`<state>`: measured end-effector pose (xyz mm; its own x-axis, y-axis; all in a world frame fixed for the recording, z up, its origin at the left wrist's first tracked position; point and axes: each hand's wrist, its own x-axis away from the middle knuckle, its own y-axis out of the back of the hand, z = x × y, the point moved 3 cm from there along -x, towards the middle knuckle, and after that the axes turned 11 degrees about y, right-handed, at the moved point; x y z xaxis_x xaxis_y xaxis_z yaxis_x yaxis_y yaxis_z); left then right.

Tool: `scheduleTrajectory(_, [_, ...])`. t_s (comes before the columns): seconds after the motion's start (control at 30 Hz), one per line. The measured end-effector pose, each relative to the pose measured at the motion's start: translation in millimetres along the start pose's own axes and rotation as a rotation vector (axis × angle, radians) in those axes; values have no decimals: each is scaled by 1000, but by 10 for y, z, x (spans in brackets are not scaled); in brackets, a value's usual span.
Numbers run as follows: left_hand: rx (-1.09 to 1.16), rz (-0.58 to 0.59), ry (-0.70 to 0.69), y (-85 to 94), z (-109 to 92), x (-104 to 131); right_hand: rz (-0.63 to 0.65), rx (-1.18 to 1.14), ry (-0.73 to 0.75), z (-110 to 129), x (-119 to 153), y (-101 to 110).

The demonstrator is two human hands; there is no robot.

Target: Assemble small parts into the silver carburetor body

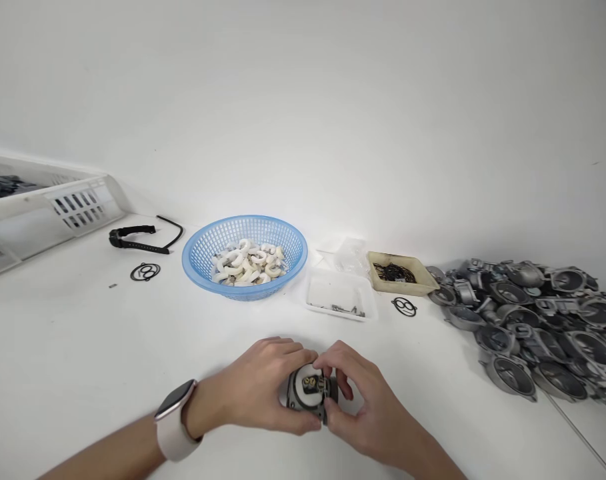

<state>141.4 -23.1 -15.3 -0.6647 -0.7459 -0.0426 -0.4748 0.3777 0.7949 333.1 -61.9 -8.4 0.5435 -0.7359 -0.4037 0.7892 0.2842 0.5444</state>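
A round grey metal housing (293, 400) with a white ring-shaped part (303, 381) inside it lies low in the middle of the view. My left hand (265, 387) grips the housing from the left, its thumb along the near edge and its fingers at the far edge. On the right side my right hand (365, 407) has its thumb and index finger on a small metal piece (325, 385) at the housing's edge. Brass-coloured round details show at the centre of the housing. The fingertips partly cover the small piece.
Behind stand a blue basket (195, 272) of white curved parts, a white tray (333, 310) with small pins and a cream tray (407, 289) of black gaskets. Grey housings (513, 333) are piled right. A black watch (137, 240), loose gaskets (145, 271) and a white crate (37, 223) are left.
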Motion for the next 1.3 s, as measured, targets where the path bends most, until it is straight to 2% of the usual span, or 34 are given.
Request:
scheduleTrajectory(0.43, [-97,-23,-24,-9,-15,11,1,-14,-13,3,1,-3])
scheduleTrajectory(0.6, [-70,11,-3,-9,3,-11,-3,-18,-13,-18,15,-18])
scheduleTrajectory(1.2, [-59,38,27,12,-23,-2,-32,12,36,-20,-5,-25])
scheduleTrajectory(1.3, [-64,28,21,-1,-16,1,-39,38,82,29,-13,4])
